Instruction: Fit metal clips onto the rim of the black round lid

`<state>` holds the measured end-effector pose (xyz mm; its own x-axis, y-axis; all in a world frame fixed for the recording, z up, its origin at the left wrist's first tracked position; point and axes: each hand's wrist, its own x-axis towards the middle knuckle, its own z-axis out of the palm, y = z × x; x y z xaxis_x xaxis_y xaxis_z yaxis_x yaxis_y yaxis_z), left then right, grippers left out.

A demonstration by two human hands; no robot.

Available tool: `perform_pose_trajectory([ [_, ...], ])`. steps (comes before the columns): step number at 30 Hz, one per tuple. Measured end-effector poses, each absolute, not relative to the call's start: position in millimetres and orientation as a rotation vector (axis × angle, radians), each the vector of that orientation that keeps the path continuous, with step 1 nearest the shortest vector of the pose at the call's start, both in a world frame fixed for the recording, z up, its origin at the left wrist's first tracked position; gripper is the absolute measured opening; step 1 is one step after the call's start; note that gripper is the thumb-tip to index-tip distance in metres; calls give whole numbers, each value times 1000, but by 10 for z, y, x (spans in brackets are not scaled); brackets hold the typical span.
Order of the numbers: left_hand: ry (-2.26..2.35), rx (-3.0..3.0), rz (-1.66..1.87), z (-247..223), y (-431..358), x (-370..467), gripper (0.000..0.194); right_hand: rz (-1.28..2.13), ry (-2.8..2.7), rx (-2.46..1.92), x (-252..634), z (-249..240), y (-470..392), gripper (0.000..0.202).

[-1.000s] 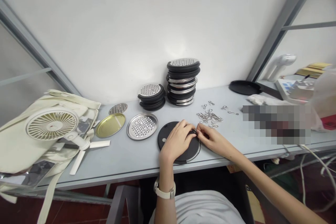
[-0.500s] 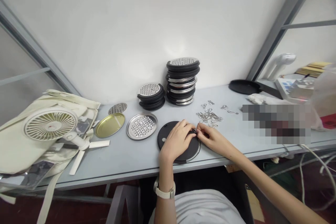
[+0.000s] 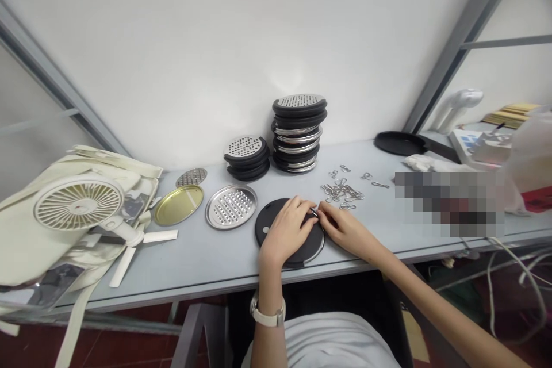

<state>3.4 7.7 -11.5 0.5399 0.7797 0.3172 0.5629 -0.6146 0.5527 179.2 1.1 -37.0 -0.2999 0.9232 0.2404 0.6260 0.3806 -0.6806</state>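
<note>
A black round grater holder [image 3: 308,244] with a metal rim showing along its right side lies flat near the table's front edge. My left hand [image 3: 287,230] rests across its top, fingers bent over the far right edge and gripping it. At that edge, my right hand [image 3: 342,227] pinches a small silvery metal clip [image 3: 315,213] against the holder; the fingers partly hide it. Behind my right hand lies a loose pile of metal clips [image 3: 341,190]. To the left of the holder is a round metal grater plate [image 3: 232,207].
A tall stack of round graters [image 3: 299,135] and a shorter stack [image 3: 247,159] stand by the wall. A gold lid [image 3: 179,205] and perforated disc [image 3: 192,176] lie left. A white fan [image 3: 80,206] rests on a cream bag [image 3: 21,241]. At right is a black pan [image 3: 399,142].
The right hand's fingertips have shifted slightly at the holder's edge, and the silvery clip shows more there. The left hand stays on the holder. The whole view has shifted slightly.
</note>
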Motion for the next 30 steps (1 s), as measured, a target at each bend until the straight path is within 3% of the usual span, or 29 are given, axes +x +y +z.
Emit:
perform_pose_trajectory([
  [30, 1090, 2385, 778, -116, 65, 25, 15, 700, -1998, -1328, 1822, -380, -16, 21],
])
